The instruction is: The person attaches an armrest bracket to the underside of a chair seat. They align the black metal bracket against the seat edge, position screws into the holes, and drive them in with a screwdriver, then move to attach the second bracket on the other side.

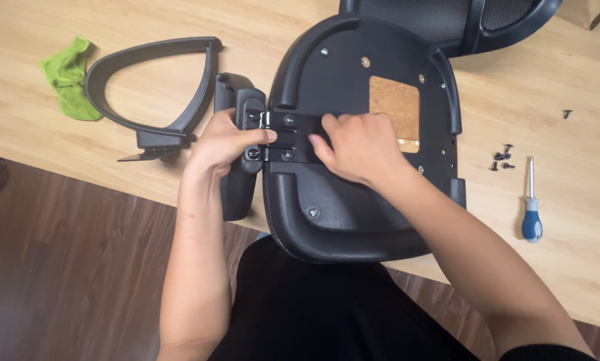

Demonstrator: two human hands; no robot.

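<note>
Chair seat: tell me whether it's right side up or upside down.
Upside down: the chair seat shows its black underside, with screws and a metal bracket facing up.

Person, seen from head camera: 2 bare forearms, no sleeves visible along their length. Left hand (pixel 225 142): bare, no glove, no ring or watch in view. Right hand (pixel 357 147): bare, no glove, no ring or watch in view. Short, unpainted nail visible on left thumb. Dark edge of black cloth at right upper arm, lower right corner. Lap covered in plain black garment, no pattern.
</note>
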